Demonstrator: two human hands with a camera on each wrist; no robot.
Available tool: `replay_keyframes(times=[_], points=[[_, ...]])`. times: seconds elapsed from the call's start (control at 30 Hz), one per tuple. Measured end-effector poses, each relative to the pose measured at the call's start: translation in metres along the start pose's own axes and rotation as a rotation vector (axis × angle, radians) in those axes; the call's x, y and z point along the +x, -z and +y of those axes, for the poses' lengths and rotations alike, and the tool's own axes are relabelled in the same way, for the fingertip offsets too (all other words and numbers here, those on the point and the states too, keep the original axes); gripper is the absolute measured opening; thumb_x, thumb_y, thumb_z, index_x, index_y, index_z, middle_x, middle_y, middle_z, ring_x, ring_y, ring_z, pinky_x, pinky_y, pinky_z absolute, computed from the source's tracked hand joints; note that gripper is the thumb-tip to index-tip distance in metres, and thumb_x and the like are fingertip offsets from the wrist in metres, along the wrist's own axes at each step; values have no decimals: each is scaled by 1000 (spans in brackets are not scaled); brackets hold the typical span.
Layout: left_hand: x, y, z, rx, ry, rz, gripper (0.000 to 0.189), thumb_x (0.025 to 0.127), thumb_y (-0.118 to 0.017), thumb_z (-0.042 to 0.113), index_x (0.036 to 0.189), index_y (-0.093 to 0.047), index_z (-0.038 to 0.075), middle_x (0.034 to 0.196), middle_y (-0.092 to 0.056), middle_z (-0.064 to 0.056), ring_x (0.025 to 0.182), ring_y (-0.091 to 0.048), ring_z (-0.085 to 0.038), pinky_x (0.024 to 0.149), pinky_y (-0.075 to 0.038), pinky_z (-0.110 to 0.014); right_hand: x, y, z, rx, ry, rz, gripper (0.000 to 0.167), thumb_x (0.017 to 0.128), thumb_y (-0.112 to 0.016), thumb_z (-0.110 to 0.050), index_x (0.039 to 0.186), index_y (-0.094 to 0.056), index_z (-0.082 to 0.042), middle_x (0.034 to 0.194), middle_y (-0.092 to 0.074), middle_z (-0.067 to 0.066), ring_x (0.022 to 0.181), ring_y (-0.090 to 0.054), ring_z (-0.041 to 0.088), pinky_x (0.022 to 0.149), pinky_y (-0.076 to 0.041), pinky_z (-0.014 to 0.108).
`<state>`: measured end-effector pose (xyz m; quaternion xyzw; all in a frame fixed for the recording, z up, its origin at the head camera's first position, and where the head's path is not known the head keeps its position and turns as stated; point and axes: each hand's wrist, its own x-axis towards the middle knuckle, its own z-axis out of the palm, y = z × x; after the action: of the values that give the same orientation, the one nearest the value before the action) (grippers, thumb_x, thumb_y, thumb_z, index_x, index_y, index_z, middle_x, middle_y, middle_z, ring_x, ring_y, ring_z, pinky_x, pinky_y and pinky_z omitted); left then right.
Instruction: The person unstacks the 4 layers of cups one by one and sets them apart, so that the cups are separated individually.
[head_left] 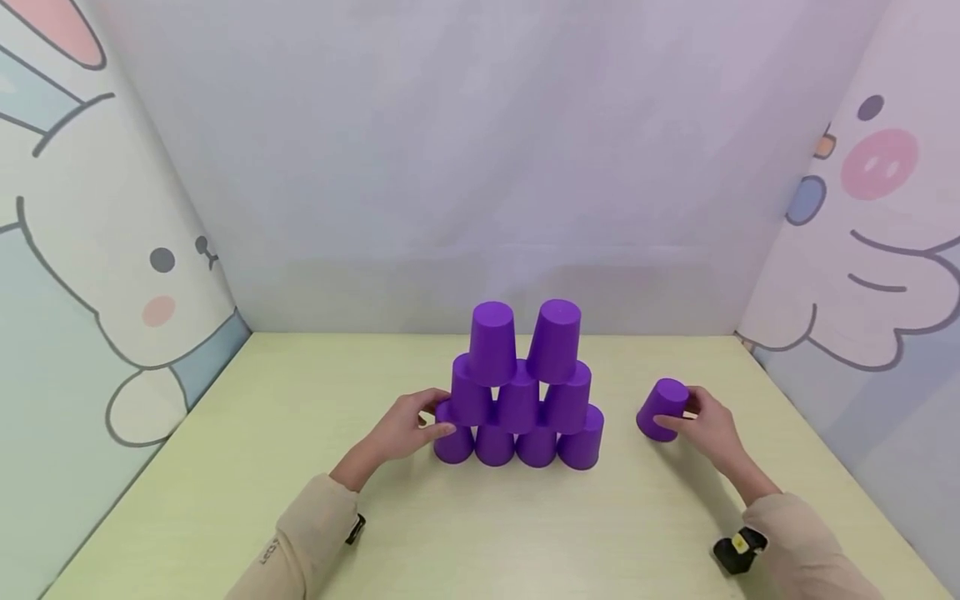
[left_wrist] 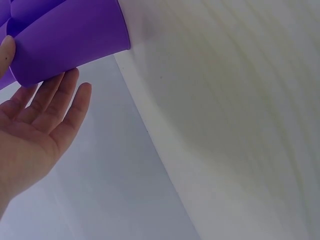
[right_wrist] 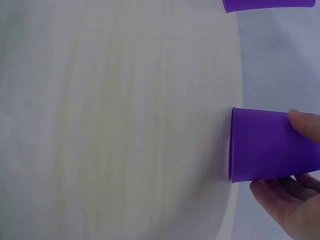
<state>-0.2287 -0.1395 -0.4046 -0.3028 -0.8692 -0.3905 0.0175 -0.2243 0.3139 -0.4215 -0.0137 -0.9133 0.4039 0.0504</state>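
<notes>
Upside-down purple cups are stacked as a pyramid: several in the bottom row [head_left: 495, 447], three in the middle row [head_left: 517, 402], two side by side on top [head_left: 492, 343]. Beside its left end is my left hand [head_left: 408, 427], thumb in front and relaxed fingers behind the bottom-left cup [left_wrist: 70, 45]. Those fingers [left_wrist: 67, 95] are nearly straight, their tips right at the cup's side. To the right of the pyramid, my right hand [head_left: 708, 425] holds a single purple cup [head_left: 666, 408] between thumb and fingers, mouth down, close over the table. In the right wrist view this cup [right_wrist: 272, 145] fills the right edge.
A pale yellow table [head_left: 517, 533] carries the cups. Behind it stands a plain light wall [head_left: 495, 167], with cartoon-printed panels on the left [head_left: 112, 292] and right [head_left: 862, 250]. Between pyramid and single cup lies a stretch of tabletop.
</notes>
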Motion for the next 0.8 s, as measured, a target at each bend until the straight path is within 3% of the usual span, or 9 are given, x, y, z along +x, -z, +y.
replay_keyframes(times=[0.23,0.53,0.67,0.8], points=[[1,1,1,3,1,3,37,84,-66,20,115,-56,2,99,-63,-3,86,-59,-17,63,-46,-26,-4,5,-8,2,28,7,75,80,-70,-31,129,-33,12,121,-45,35,109,-46,46,87,-40,53],[1,0,-3,1,12,-10,38,85,-65,23,117,-55,4,101,-63,-2,87,-59,-16,65,-46,-26,-9,22,-29,17,151,97,70,85,-65,-28,132,-32,11,125,-43,32,113,-43,44,88,-39,49],[1,-1,-3,-1,15,-10,38,86,-65,23,117,-55,4,101,-63,-2,87,-58,-16,65,-45,-26,-9,27,-37,26,165,118,69,84,-66,-27,133,-32,9,126,-45,29,113,-44,40,87,-41,40],[1,-1,-2,-5,19,-12,38,86,-65,23,117,-55,4,101,-63,-2,88,-58,-16,66,-45,-27,-11,29,-44,53,174,121,70,84,-67,-26,134,-32,8,127,-44,28,114,-43,40,83,-44,22]])
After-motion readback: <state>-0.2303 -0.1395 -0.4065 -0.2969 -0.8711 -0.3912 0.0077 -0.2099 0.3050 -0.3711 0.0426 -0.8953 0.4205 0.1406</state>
